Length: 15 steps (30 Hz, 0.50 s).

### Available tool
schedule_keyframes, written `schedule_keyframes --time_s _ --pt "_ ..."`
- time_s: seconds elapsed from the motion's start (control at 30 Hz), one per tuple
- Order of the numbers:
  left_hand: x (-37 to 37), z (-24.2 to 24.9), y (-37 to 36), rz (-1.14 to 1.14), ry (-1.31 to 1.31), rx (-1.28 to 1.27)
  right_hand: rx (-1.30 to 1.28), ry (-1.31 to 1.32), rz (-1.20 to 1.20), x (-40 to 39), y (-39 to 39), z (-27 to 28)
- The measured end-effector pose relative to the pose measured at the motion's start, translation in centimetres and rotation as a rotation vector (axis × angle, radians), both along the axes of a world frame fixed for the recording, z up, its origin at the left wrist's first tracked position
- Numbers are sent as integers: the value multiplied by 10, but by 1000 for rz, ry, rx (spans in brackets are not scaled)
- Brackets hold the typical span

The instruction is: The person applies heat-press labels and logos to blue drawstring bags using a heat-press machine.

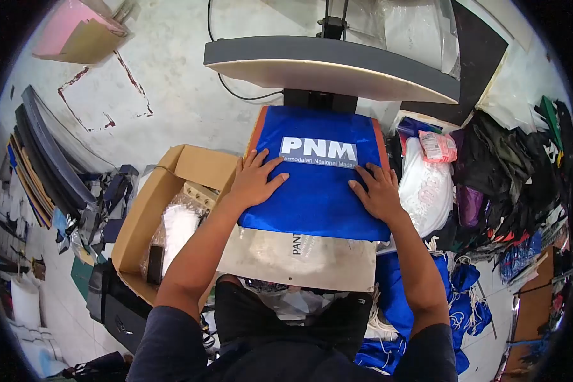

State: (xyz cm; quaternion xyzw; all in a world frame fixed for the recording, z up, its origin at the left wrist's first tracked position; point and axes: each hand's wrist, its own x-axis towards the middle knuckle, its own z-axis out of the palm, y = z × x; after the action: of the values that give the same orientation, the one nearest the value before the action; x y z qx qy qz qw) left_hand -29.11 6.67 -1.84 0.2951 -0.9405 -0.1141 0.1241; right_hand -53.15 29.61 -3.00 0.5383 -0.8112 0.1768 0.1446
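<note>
A blue fabric piece lies spread over the lower plate of a heat press. Near its upper middle sits a printed transfer with white "PNM" lettering and a smaller line of text below. My left hand rests open on the fabric's left edge, fingers spread toward the print. On the right side my right hand also lies open, its fingertips at the print's lower right corner. The press's upper plate is raised behind the fabric. A beige board with partly hidden lettering shows in front.
Left of the press stands an open cardboard box holding a power strip and plastic-wrapped white material. Blue drawstring bags hang or lie at lower right. Dark clothing and a white bundle are piled on the right.
</note>
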Motion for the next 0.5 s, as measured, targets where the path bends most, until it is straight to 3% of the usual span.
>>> schedule_keyframes --time_s 0.5 --pt "1 0 0 0 1 -34 50 -47 -20 2 2 3"
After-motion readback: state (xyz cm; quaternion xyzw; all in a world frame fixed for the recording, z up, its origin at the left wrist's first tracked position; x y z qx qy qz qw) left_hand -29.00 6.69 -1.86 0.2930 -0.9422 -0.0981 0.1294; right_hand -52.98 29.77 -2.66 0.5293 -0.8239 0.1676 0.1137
